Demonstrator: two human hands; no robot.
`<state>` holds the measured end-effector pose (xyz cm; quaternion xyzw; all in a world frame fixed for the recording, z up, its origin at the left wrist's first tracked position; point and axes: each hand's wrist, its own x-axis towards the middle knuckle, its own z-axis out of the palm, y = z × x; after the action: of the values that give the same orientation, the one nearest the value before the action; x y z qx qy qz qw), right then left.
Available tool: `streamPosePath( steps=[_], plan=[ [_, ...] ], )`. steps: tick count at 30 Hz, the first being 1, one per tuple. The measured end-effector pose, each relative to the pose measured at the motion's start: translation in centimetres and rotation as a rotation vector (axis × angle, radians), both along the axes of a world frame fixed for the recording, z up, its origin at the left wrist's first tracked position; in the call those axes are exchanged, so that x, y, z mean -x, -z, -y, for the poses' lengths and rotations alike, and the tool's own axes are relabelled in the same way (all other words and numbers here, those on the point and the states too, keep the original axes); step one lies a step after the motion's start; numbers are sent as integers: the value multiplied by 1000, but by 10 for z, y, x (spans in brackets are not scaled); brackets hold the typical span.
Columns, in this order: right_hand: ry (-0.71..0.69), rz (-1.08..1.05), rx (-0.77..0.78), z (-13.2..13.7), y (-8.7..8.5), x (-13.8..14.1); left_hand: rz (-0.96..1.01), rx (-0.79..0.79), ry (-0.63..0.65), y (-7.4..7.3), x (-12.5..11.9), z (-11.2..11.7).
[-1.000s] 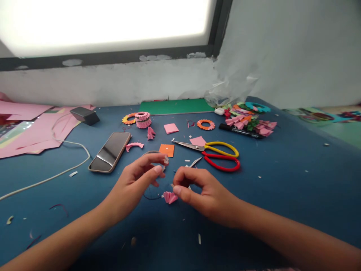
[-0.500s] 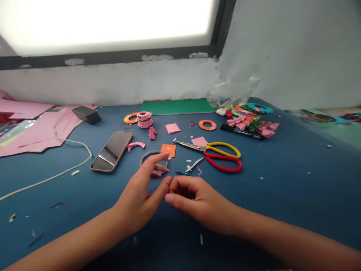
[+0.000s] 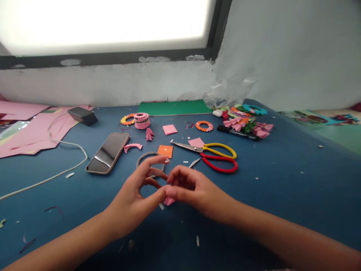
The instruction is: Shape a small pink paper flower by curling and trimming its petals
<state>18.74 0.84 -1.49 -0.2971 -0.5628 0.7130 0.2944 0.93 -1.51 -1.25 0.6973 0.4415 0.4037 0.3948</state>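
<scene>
In front of me, my right hand (image 3: 197, 192) is closed, thumb and fingertips pinched on a small folded pink paper piece (image 3: 169, 201) that pokes out below the thumbs. Most of that piece is hidden by the fingers. My left hand (image 3: 132, 199) has its fingers spread apart, and its thumb tip meets the right thumb beside the pink paper. A tiny white scrap (image 3: 167, 160) sticks to the left index fingertip. Just beyond the hands lie a grey ring (image 3: 141, 157), an orange paper square (image 3: 165, 151) and scissors (image 3: 220, 158) with one yellow and one red handle.
A phone (image 3: 108, 152), a white cable (image 3: 70, 165) and a black box (image 3: 82, 115) are at left, near pink sheets (image 3: 42, 131). Pleated paper rings (image 3: 204, 126), a black marker (image 3: 238, 133) and folded paper flowers (image 3: 242, 120) stand farther back. Scraps dot the blue table (image 3: 282, 188).
The folded pink paper now shows beneath my thumbs. My right fingers have risen slightly and curled over it, while the left fingers stay spread. The view has shifted a little.
</scene>
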Motion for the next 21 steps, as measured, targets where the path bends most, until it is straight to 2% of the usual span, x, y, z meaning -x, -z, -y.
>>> streamPosePath(
  steps=[3, 5, 12, 16, 21],
  plan=[
    [185, -24, -117, -6, -6, -6, 15, 16, 23, -2, 1, 0],
    [220, -13, -146, -9, -7, -8, 8, 4, 46, -3, 1, 0],
    [206, -9, -103, -10, -6, -9, -9, -7, 93, -3, 1, 1],
    [169, -16, -100, -10, -7, -10, -79, -68, 95, -3, 3, 1],
    [112, -24, -46, -7, -8, -9, -157, -190, -29, -3, 4, -3]
  ],
)
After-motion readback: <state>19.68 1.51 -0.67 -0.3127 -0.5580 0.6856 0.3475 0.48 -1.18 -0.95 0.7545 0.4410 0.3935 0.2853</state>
